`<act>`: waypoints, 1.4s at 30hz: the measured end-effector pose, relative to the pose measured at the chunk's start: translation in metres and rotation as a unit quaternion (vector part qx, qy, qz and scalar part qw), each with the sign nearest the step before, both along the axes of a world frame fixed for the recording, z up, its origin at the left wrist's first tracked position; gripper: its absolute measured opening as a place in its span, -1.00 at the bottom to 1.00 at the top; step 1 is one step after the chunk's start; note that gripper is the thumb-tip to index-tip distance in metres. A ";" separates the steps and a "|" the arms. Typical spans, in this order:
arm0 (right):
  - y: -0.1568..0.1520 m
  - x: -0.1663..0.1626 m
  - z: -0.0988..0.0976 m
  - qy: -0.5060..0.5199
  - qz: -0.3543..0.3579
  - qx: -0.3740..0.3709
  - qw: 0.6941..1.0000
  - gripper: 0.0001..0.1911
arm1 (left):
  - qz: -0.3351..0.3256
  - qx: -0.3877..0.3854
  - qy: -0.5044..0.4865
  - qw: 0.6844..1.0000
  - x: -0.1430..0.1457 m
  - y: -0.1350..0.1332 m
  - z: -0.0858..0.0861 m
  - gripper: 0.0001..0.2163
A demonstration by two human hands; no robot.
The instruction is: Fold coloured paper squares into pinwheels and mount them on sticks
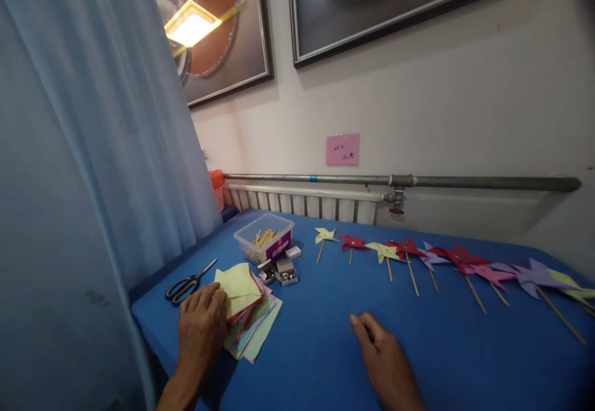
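My left hand (202,318) is at the left edge of a stack of coloured paper sheets (263,330), its curled fingers on the pale yellow paper sheet (237,290) on top. The fingertips are partly hidden. My right hand (383,358) hovers or rests over the blue cloth with its fingers curled in and the thumb against them; nothing shows in it. Black-handled scissors (188,287) lie just beyond my left hand. Behind the stack are two small open boxes, one with shiny metal pins (287,273).
A clear plastic tub (264,240) holds thin wooden sticks. Several paper pinwheels (404,248) on sticks lie in a row along the back and right of the blue-covered table (316,336). A blue curtain (93,181) hangs at the left; pipes (465,182) run along the wall.
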State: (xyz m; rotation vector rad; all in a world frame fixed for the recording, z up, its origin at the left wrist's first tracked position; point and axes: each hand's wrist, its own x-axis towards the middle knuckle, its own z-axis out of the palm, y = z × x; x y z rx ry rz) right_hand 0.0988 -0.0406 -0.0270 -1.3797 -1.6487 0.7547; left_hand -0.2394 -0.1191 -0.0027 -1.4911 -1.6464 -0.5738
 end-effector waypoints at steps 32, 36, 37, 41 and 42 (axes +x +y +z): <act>-0.001 -0.005 0.002 0.034 0.010 -0.007 0.999 -0.57 | -0.096 0.142 -0.121 0.978 0.037 0.031 0.068 -0.82; -0.003 -0.005 0.005 0.054 -0.010 0.011 0.998 -0.57 | -0.271 0.001 -0.354 0.895 0.109 0.074 0.077 -0.81; -0.004 -0.004 0.007 0.060 -0.013 0.018 0.998 -0.58 | -0.293 -0.058 -0.427 0.853 0.127 0.089 0.072 -0.82; -0.005 0.002 0.014 0.089 -0.033 0.054 0.994 -0.68 | -0.324 -0.196 -0.690 0.617 0.188 0.141 0.035 -0.77; -0.004 0.004 0.016 0.096 -0.045 0.063 0.992 -0.70 | -0.327 -0.207 -0.729 0.565 0.197 0.147 0.024 -0.75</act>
